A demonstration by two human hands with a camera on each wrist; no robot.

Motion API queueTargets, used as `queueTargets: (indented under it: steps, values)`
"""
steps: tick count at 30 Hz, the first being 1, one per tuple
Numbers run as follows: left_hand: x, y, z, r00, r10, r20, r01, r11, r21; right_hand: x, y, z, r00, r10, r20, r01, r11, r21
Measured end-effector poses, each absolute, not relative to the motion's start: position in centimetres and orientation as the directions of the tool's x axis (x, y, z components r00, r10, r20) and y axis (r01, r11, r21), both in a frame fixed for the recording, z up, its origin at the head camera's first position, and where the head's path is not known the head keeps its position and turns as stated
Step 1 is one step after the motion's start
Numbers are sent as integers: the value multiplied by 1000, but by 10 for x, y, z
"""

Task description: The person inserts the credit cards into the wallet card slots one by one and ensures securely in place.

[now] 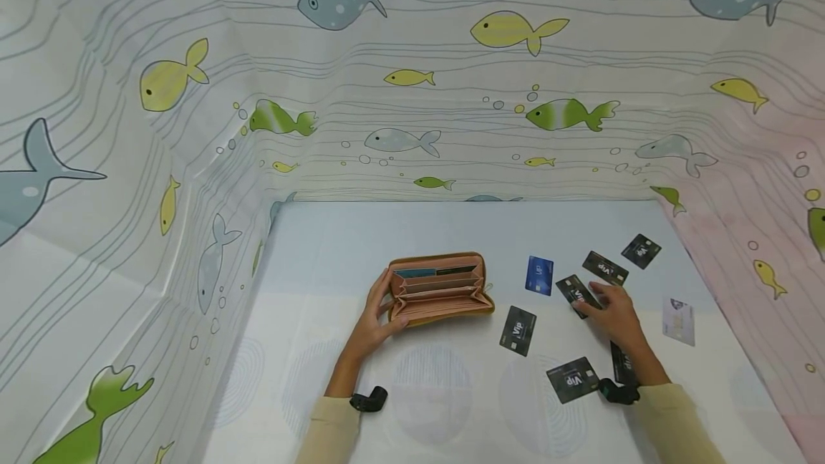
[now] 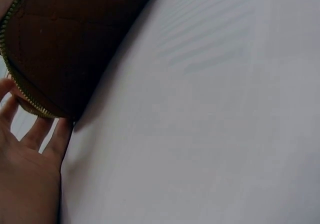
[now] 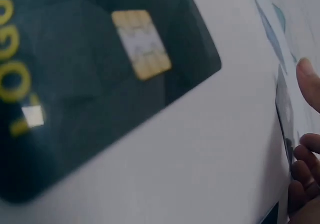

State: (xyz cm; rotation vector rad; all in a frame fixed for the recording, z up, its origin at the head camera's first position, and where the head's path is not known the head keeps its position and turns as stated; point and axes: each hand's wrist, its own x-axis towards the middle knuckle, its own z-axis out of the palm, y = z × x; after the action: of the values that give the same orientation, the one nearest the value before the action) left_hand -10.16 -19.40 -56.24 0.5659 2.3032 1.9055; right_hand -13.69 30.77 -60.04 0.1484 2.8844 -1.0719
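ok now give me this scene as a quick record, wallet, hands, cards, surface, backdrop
wallet: brown zip-around wallet, open, cards showing in its rear slot
left hand: holds wallet's left end
right hand: thumb and fingers grip a black Vip card
other loose cards: five black Vip cards, one blue chip card, one silver-grey card
surface: white table, circle patterns
backdrop: fish-print sheet

There are six black Vip cards (image 1: 518,331), one blue UP card (image 1: 539,276), one silver card (image 1: 679,321), one zip-around wallet (image 1: 442,292) with two cards (image 1: 415,273) showing inside, two black wrist cameras (image 1: 369,399) and one white counter (image 1: 322,256).
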Motion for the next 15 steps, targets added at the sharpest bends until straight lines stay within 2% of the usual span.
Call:
queueTargets:
  steps: [15]
  values:
    - [-101, -193, -561, -935, 328, 137, 197, 158, 967, -141, 303, -609, -995, 89, -35, 92, 789, -607]
